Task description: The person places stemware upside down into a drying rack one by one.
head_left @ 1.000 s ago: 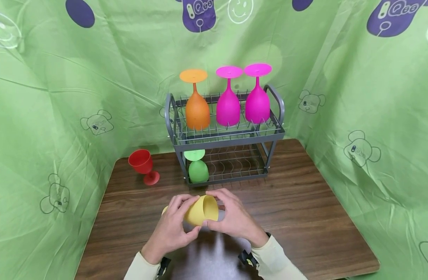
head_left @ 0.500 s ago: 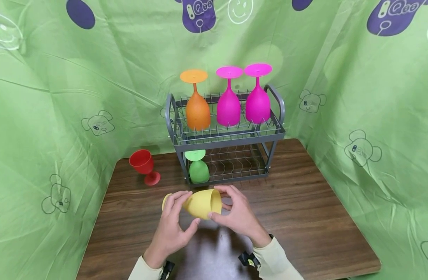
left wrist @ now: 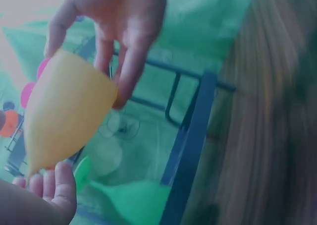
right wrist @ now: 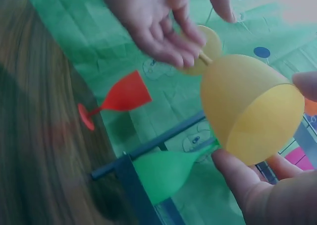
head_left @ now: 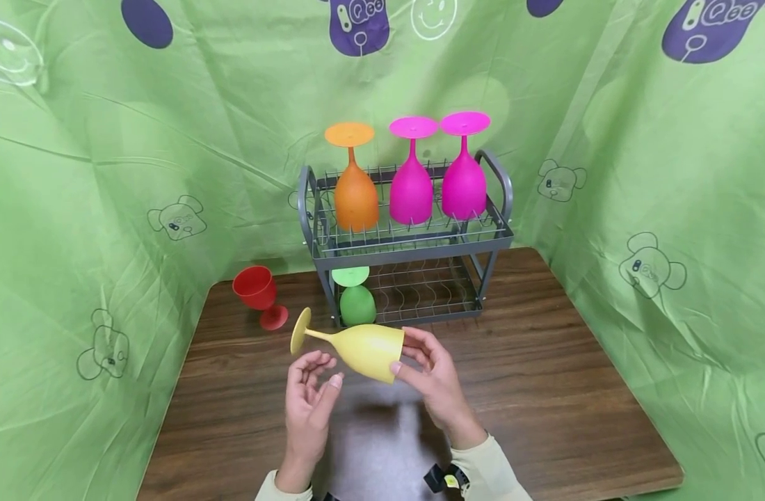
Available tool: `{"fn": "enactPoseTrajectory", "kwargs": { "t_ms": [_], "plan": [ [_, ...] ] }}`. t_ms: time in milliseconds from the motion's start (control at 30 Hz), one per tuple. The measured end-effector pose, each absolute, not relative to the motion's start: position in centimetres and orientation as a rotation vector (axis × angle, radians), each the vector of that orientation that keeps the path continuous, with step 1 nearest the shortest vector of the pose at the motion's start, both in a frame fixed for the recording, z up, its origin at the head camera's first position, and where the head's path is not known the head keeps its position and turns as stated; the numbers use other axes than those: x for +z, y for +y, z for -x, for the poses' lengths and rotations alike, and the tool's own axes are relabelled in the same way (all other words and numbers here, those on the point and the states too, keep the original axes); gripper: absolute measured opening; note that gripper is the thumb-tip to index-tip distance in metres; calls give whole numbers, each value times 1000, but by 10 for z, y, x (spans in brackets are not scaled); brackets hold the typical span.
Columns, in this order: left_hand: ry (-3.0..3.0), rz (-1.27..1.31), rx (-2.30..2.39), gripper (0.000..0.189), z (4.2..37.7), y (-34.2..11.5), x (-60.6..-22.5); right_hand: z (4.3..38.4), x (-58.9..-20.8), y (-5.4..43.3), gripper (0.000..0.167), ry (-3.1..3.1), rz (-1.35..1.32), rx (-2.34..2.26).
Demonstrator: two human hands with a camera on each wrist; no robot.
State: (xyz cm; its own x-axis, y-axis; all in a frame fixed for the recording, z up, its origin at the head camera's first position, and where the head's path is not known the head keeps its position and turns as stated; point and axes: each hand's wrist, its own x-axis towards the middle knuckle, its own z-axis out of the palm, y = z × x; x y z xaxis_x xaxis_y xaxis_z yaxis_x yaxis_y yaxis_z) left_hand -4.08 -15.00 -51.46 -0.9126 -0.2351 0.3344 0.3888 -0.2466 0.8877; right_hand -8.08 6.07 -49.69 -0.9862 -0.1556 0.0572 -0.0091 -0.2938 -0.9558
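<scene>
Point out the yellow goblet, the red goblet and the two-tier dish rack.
Yellow goblet (head_left: 365, 349): head view, on the outside of the bowl.
Red goblet (right wrist: 127, 93): right wrist view, on the bowl.
Two-tier dish rack (head_left: 420, 252): head view, on the upper tier's front rail.

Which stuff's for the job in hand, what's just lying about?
In the job:
yellow goblet, held by the right hand
probably the rack with four upturned goblets

Seemingly idle:
red goblet, standing on the table; could belong too
green backdrop
</scene>
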Motion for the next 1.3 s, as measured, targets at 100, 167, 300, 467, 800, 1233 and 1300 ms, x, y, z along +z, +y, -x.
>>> {"fn": "enactPoseTrajectory", "kwargs": {
  "t_ms": [100,167,300,467,800,1233,1300],
  "plan": [
    [-1585,121,-2352,55,42,-143,-513,79,-499,59,66,1654,167,-2508],
    [-1563,96,-2442,56,43,-140,-511,77,-500,58,65,1572,148,-2529],
    [-1510,90,-2568,55,44,-134,-510,73,-502,57,62,1447,144,-2547],
    [-1471,146,-2627,53,44,-131,-511,69,-505,52,53,1316,162,-2572],
    [-1419,170,-2644,51,44,-129,-513,64,-511,46,48,1185,199,-2594],
    [-1426,313,-2639,58,50,-132,-518,63,-519,47,41,1116,222,-2605],
    [-1426,300,-2630,58,50,-131,-518,64,-519,48,40,1121,234,-2599]
  ]
}}
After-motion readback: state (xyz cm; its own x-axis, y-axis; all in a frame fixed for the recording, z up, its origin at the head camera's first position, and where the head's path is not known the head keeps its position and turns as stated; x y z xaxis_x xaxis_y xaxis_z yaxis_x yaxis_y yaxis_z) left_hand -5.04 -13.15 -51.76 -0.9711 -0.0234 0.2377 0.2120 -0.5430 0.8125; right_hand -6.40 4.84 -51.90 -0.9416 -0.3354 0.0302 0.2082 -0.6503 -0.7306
